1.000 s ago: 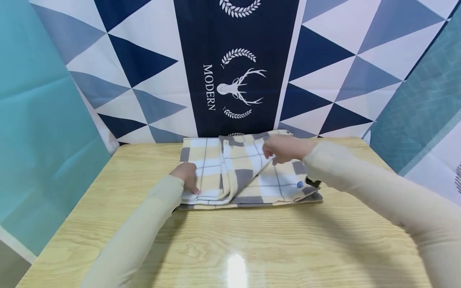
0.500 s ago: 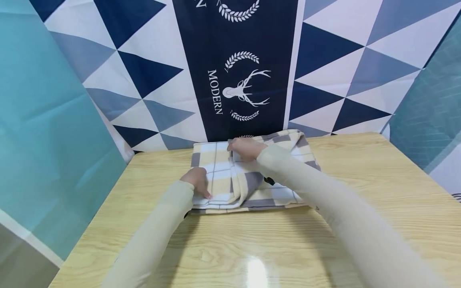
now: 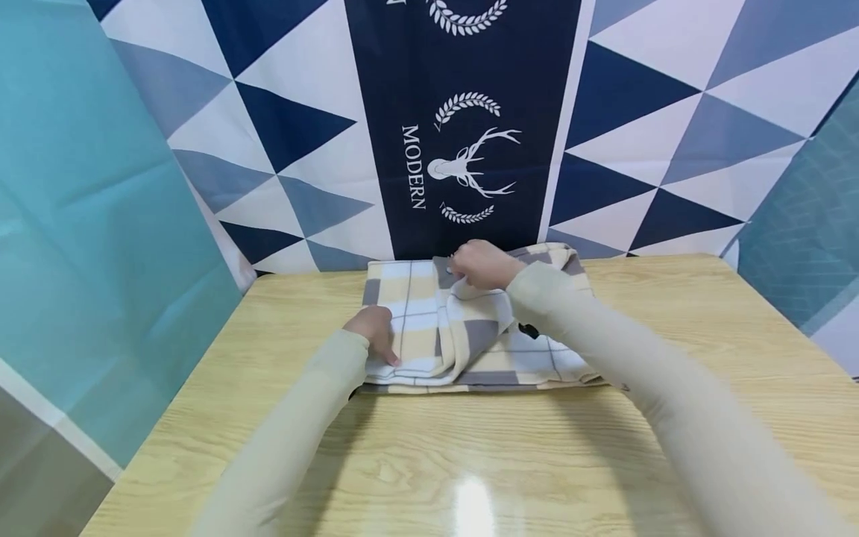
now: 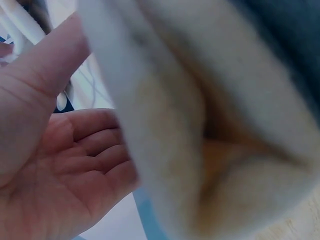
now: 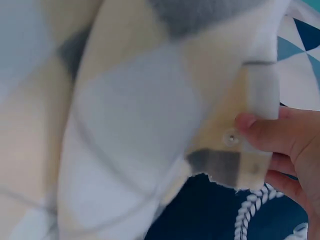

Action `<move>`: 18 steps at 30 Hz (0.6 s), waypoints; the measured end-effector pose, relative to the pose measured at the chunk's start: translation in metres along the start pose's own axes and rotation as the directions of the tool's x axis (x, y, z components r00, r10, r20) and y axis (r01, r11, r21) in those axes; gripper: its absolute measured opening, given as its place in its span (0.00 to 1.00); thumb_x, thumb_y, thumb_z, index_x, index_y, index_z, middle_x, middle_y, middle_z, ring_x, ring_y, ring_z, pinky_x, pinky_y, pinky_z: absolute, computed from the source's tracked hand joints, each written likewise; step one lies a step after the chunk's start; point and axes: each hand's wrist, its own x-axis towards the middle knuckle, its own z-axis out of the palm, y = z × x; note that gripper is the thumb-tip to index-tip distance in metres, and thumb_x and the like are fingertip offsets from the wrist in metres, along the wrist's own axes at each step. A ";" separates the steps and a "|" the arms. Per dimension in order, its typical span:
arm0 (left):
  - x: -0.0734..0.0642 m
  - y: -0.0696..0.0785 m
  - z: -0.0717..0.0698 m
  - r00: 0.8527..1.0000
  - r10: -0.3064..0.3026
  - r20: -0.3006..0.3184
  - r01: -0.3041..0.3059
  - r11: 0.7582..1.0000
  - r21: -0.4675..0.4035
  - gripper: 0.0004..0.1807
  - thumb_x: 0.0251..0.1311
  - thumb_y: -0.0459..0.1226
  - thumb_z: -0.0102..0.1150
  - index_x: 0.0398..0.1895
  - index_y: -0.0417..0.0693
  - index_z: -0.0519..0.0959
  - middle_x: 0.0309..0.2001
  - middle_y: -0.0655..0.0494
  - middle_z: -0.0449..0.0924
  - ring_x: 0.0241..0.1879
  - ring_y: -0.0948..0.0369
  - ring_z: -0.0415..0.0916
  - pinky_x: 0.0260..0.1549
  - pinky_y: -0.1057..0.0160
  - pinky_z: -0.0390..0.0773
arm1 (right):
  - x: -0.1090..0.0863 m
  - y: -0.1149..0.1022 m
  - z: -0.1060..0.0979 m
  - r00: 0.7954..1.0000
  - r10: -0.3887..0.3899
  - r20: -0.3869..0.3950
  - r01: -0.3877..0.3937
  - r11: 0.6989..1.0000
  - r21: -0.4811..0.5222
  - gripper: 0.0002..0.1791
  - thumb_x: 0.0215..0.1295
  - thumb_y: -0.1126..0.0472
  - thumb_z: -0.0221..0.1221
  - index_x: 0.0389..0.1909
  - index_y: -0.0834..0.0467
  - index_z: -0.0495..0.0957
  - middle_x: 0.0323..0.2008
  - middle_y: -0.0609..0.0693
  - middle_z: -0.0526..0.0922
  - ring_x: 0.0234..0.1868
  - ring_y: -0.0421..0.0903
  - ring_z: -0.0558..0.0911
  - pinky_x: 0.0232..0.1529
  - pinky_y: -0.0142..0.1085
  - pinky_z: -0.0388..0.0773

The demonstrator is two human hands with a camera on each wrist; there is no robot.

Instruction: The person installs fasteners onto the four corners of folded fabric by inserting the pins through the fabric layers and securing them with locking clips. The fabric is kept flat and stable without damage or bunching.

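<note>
A folded plaid fleece blanket (image 3: 416, 321) in white, cream and grey lies at the back of the table. My left hand (image 3: 372, 328) rests on its left end, thumb toward the near edge; in the left wrist view the blanket's thick rolled fold (image 4: 165, 125) hides the fingertips. My right hand (image 3: 483, 263) pinches a flap of the blanket near its back edge, holding it slightly raised. In the right wrist view the thumb (image 5: 252, 130) lies on that flap, beside a clear snap button (image 5: 231, 137), with the fingers behind.
The wooden table (image 3: 416, 455) extends in front of the blanket and to both sides. A patterned curtain (image 3: 490, 74) hangs right behind it, and a teal sheet (image 3: 87, 224) borders the left side.
My right hand has moved left across the blanket and then a little back to the right, lifting the flap near the back edge. My left hand stays on the left end.
</note>
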 end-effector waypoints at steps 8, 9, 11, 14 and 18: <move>0.000 -0.003 -0.004 0.999 0.050 0.001 -0.050 0.999 0.019 0.35 0.38 0.47 0.79 0.47 0.36 0.74 0.50 0.43 0.79 0.49 0.50 0.77 0.54 0.54 0.78 | -0.052 0.012 -0.038 0.995 0.087 0.045 -0.092 0.989 0.117 0.09 0.43 0.71 0.66 0.21 0.54 0.78 0.21 0.46 0.79 0.25 0.43 0.73 0.30 0.40 0.74; 0.000 -0.004 -0.004 0.999 0.052 0.000 -0.051 0.998 0.019 0.35 0.38 0.47 0.79 0.47 0.36 0.74 0.50 0.43 0.79 0.49 0.50 0.76 0.54 0.54 0.78 | -0.059 0.013 -0.042 0.995 0.089 0.050 -0.095 0.987 0.131 0.09 0.43 0.71 0.66 0.21 0.54 0.78 0.20 0.46 0.78 0.24 0.43 0.73 0.29 0.39 0.73; -0.001 -0.006 -0.005 0.998 0.055 0.001 -0.055 0.998 0.023 0.36 0.39 0.47 0.78 0.48 0.35 0.74 0.50 0.43 0.79 0.49 0.50 0.76 0.54 0.54 0.78 | -0.074 0.014 -0.050 0.993 0.091 0.073 -0.103 0.981 0.167 0.09 0.44 0.71 0.67 0.20 0.55 0.79 0.20 0.45 0.79 0.23 0.40 0.72 0.27 0.36 0.72; 0.000 -0.008 -0.005 0.998 0.063 0.003 -0.064 0.998 0.023 0.38 0.39 0.47 0.78 0.50 0.34 0.73 0.51 0.41 0.78 0.51 0.48 0.76 0.55 0.53 0.78 | -0.095 0.012 -0.059 0.986 0.088 0.139 -0.116 0.971 0.209 0.09 0.45 0.71 0.67 0.19 0.55 0.80 0.18 0.44 0.79 0.21 0.38 0.71 0.26 0.32 0.71; 0.001 -0.010 -0.003 0.997 0.075 0.008 -0.075 0.997 0.009 0.36 0.40 0.47 0.78 0.48 0.34 0.73 0.50 0.41 0.79 0.49 0.49 0.76 0.55 0.53 0.78 | -0.121 0.004 -0.067 0.967 0.077 0.243 -0.136 0.962 0.237 0.11 0.43 0.72 0.68 0.17 0.54 0.79 0.17 0.42 0.77 0.20 0.36 0.68 0.24 0.29 0.69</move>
